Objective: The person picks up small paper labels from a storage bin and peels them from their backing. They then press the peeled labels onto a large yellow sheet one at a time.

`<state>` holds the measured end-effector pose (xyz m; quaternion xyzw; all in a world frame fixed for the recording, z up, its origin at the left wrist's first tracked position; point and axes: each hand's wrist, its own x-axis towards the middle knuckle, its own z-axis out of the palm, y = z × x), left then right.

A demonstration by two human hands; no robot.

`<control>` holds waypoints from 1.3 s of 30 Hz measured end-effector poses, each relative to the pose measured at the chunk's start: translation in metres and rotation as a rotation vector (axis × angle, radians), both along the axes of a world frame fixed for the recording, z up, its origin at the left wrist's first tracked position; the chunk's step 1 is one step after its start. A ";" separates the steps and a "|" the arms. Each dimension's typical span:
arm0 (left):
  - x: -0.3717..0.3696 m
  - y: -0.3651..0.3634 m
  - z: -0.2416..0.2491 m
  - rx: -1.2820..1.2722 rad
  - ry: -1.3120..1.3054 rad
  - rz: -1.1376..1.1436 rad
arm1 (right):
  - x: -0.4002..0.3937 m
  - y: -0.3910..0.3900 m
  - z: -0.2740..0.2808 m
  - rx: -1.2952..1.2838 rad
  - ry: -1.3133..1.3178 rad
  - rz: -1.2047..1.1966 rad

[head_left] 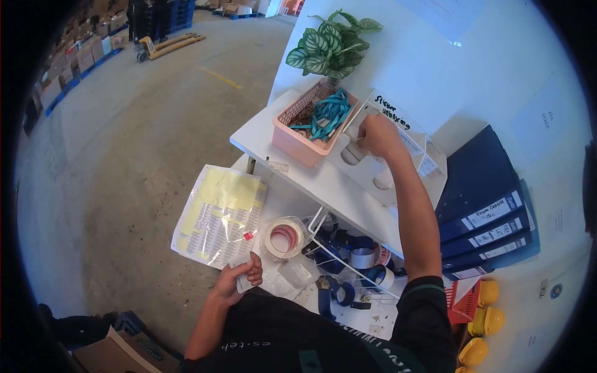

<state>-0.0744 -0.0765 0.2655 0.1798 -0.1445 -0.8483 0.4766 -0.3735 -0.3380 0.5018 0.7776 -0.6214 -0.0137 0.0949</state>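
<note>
My left hand [239, 278] is closed around a small white packet [244, 283] near the lower shelf's edge, beside a roll of tape [283, 240] and a printed yellow and white sheet [219, 214]. My right hand [378, 135] is reaching into a white box [398, 118] marked "Sticker unboxing" on the upper shelf. Its fingers are bent downward at the box's opening, and what they hold, if anything, is hidden. Left of that hand stands a pink basket [306, 150] with teal straps [329, 115] inside.
A leafy plant [333, 46] stands behind the basket. Blue binders [482, 211] are at the right, above yellow helmets [488, 320] and a red basket [463, 301]. Tape dispensers [342, 292] lie on the lower shelf. A yellow pallet jack [168, 46] stands on the floor.
</note>
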 end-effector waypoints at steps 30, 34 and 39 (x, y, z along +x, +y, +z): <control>-0.017 -0.032 0.046 0.215 0.157 -0.108 | 0.097 0.226 -0.124 -0.116 -0.470 0.844; -0.019 -0.029 0.035 0.238 0.076 -0.197 | 0.098 0.233 -0.138 -0.022 -0.458 0.698; -0.030 -0.024 0.022 0.294 -0.155 -0.210 | 0.098 0.245 -0.151 0.140 -0.594 0.561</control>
